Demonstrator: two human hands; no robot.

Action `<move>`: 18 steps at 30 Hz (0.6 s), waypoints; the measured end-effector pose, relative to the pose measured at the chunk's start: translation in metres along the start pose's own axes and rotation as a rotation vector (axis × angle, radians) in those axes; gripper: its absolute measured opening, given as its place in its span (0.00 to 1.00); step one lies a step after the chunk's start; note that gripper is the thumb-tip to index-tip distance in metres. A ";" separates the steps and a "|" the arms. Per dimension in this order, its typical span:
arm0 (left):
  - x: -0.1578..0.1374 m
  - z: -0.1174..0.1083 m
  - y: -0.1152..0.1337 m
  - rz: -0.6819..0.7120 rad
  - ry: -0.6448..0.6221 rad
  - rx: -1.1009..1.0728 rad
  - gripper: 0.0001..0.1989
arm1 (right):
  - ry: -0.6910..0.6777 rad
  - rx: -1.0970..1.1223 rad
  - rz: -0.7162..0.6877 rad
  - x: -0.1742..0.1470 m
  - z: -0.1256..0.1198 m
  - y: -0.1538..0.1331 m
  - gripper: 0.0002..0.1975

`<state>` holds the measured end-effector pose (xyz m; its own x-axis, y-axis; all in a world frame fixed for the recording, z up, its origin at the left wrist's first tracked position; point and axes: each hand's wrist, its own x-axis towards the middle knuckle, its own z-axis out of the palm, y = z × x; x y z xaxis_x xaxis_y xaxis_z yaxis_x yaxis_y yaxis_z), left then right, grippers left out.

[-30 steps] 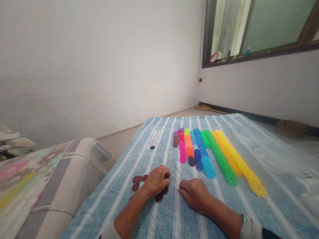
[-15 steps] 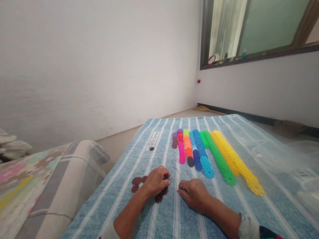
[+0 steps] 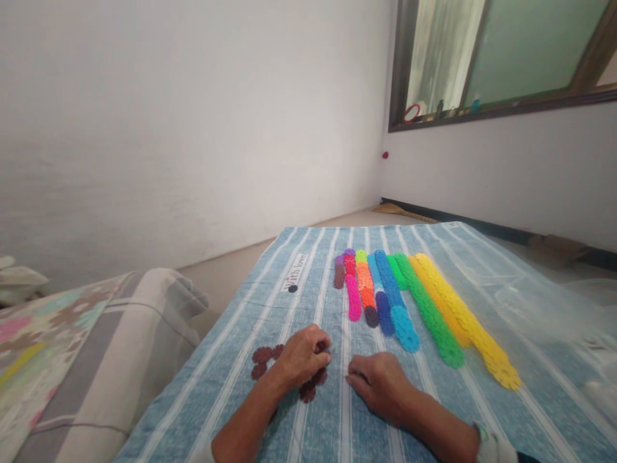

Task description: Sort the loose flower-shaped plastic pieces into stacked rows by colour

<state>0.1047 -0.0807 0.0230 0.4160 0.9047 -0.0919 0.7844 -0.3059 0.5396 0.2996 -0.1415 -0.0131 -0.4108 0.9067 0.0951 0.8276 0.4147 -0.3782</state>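
Observation:
Several brown flower-shaped discs (image 3: 261, 355) lie loosely grouped on the striped cloth. My left hand (image 3: 304, 352) is over them with its fingers curled in, hiding part of the group. More brown discs (image 3: 307, 392) show below its fingertips. A short gap to the right, my right hand (image 3: 376, 381) rests on the cloth, thumb and fingers pressed together. Whatever either hand may hold is hidden. Beyond my hands, flower discs lie in overlapping rows by colour: pink (image 3: 353, 299), orange (image 3: 365, 276), blue (image 3: 391, 283), green (image 3: 429, 308) and yellow (image 3: 467, 315).
The blue striped cloth (image 3: 231, 379) covers the table. A small black disc (image 3: 292, 289) lies beside the printed lettering. Clear plastic (image 3: 535, 302) lies at the right. To the left stands a surface under a grey and floral cover (image 3: 139, 321).
The view has shifted slightly. Both hands stay curled in nearly the same places, and the discs look unmoved.

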 end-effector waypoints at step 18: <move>0.000 0.001 -0.003 -0.035 -0.019 -0.052 0.02 | 0.036 0.047 -0.046 0.000 0.017 0.009 0.10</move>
<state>0.1028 -0.0802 0.0203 0.3978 0.9086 -0.1272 0.7741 -0.2579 0.5781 0.3004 -0.1391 -0.0318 -0.4331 0.8893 0.1465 0.7892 0.4527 -0.4150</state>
